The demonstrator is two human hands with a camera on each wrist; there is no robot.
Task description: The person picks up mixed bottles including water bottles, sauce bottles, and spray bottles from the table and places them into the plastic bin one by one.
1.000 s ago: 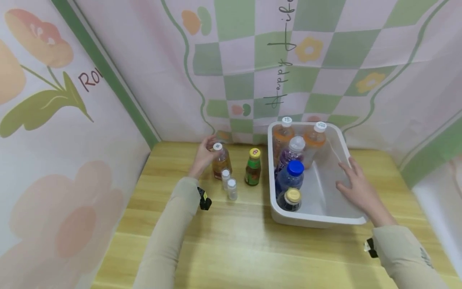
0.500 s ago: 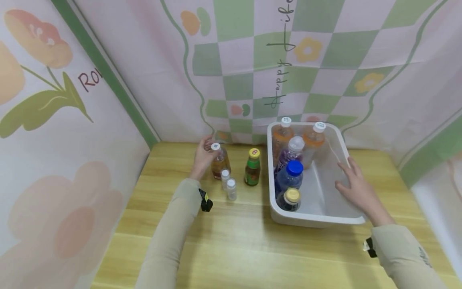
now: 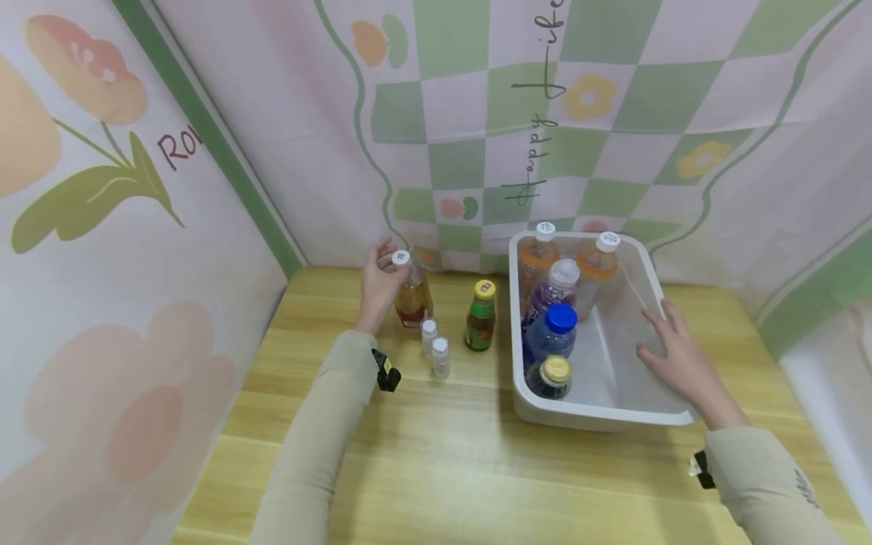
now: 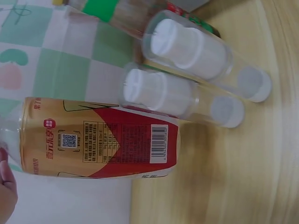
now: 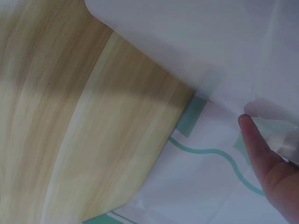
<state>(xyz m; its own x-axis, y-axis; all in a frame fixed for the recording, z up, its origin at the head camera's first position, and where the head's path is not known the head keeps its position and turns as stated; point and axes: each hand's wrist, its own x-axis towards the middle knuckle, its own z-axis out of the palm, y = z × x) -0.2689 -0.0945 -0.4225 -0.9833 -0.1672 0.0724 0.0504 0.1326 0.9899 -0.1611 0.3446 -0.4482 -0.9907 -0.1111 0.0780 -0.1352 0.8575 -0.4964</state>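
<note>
In the head view my left hand (image 3: 383,291) holds a bottle of amber drink (image 3: 413,300) by its neck, just under the white cap. The bottle's gold and red label (image 4: 100,137) faces the left wrist camera, and its base looks raised off the table. Two small clear bottles with white caps (image 3: 428,337) (image 3: 440,357) stand close by. To their right is a green-labelled bottle with a yellow cap (image 3: 481,316). My right hand (image 3: 681,363) rests at the right rim of a white bin (image 3: 609,416), fingers spread and fairly straight. One finger (image 5: 261,154) shows beside the bin wall.
Inside the bin, along its left side and back, stand two orange-banded bottles (image 3: 597,265), a purple-labelled bottle (image 3: 553,291), a blue-capped bottle (image 3: 550,338) and a dark jar with a cream lid (image 3: 550,378). A patterned curtain (image 3: 450,113) hangs behind the wooden table (image 3: 477,477).
My left hand has moved slightly up and left with the bottle of amber drink, which has lifted a little. The right hand and the bin stay nearly still.
</note>
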